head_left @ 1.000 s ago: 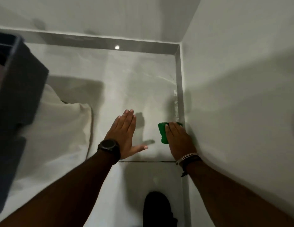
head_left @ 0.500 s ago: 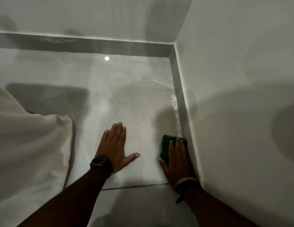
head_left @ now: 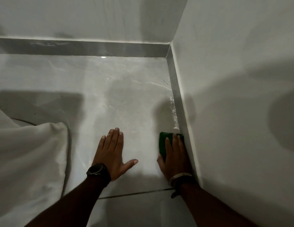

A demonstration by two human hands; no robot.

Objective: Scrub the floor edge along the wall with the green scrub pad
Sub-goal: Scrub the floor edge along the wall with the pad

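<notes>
The green scrub pad (head_left: 163, 143) lies flat on the pale marble floor, right against the grey skirting (head_left: 179, 102) of the right-hand wall. My right hand (head_left: 175, 158) presses down on it, fingers spread over the pad, covering most of it. A patch of white foam or residue (head_left: 173, 110) runs along the floor edge just beyond the pad. My left hand (head_left: 112, 154) rests palm-down on the tile to the left, fingers together and thumb out, holding nothing; a black watch sits on that wrist.
White fabric (head_left: 28, 158) is bunched on the floor at the left. The back wall and its skirting (head_left: 93, 48) meet the right wall in a corner ahead. A tile joint (head_left: 134, 193) crosses the floor under my wrists.
The view has shifted so a dark box at the left and a shoe at the bottom have left the frame. My right hand and the pad sit slightly nearer me along the wall.
</notes>
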